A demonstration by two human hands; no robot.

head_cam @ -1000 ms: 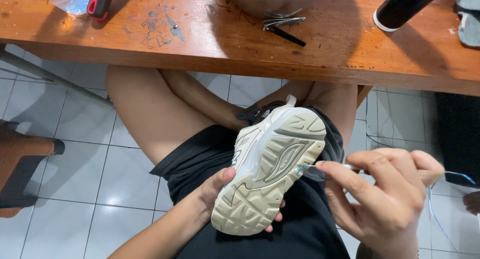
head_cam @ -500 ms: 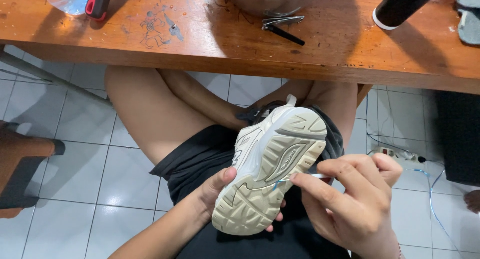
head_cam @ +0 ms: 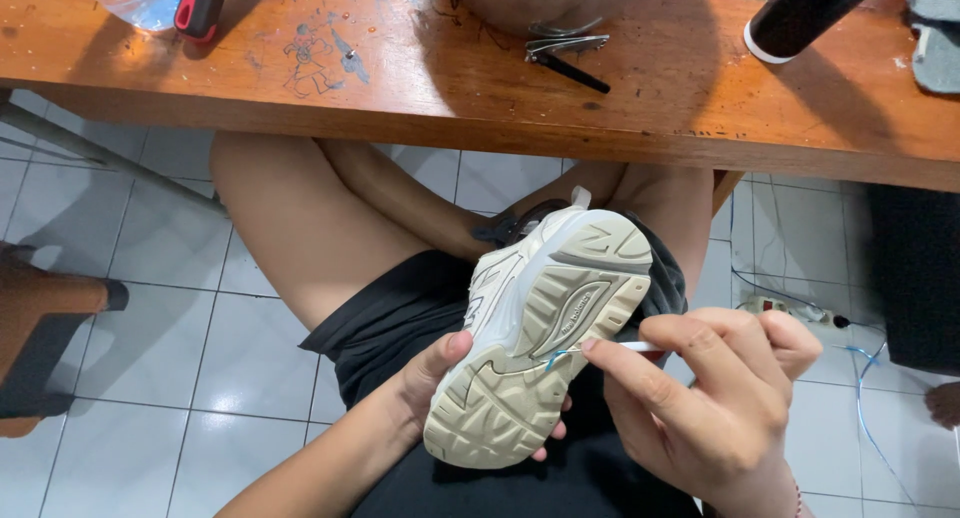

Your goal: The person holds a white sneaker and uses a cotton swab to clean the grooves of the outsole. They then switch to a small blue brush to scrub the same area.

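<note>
Left hand (head_cam: 440,373): fingers grip upturned shoe (head_cam: 540,328) | Right hand (head_cam: 710,398): fingers pinch thin tool (head_cam: 625,347), moved in since earlier, tip now touching sole | Counter (head_cam: 400,88) above.

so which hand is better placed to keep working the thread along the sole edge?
Right. The right hand already pinches the thin white tool with blue thread at the sneaker sole's edge. The left hand is cupped under the shoe, steadying it, so it probably isn't free.
</note>
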